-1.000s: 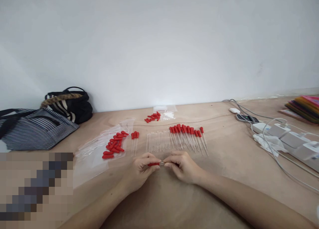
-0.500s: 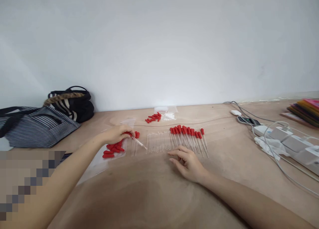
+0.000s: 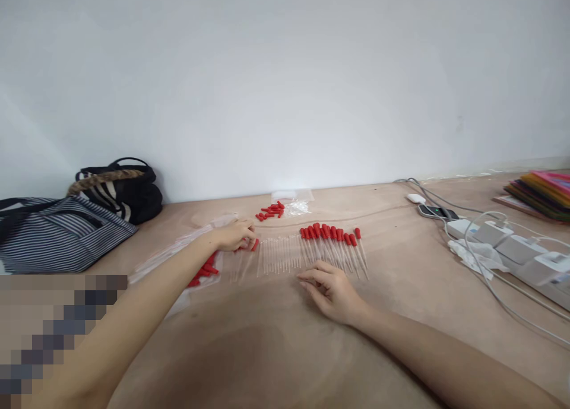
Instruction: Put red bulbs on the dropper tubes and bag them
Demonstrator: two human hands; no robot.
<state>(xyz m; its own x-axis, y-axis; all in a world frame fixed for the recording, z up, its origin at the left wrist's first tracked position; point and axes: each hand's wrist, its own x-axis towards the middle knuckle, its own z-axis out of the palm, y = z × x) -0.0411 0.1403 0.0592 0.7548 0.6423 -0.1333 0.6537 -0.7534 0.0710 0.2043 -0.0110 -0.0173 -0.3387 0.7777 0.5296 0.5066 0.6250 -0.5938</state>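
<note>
My left hand [image 3: 237, 237] is over the left end of the rows, fingers closed at the red bulb of a glass dropper [image 3: 255, 245], whose clear tube slants down toward me. Beneath the wrist, red rubber bulbs [image 3: 205, 270] are heaped on a clear plastic bag, partly hidden by my forearm. Bare glass tubes [image 3: 279, 254] lie side by side in the middle. To their right is a row of droppers with red bulbs [image 3: 333, 234]. My right hand [image 3: 333, 293] rests on the table just below these tubes, its fingers loosely bent, thumb apart, holding nothing.
Smaller red pieces [image 3: 271, 211] lie by a clear bag [image 3: 299, 202] near the wall. A striped bag [image 3: 66, 234] and a black bag [image 3: 129, 195] stand left. At right are a power strip with chargers [image 3: 525, 249], cables, and stacked colourful sheets [image 3: 541, 195].
My left hand has moved right with the dropper, turning it from pointing right to slanting down toward me among the left-end droppers. My right hand stays in place; the view has shifted slightly.
</note>
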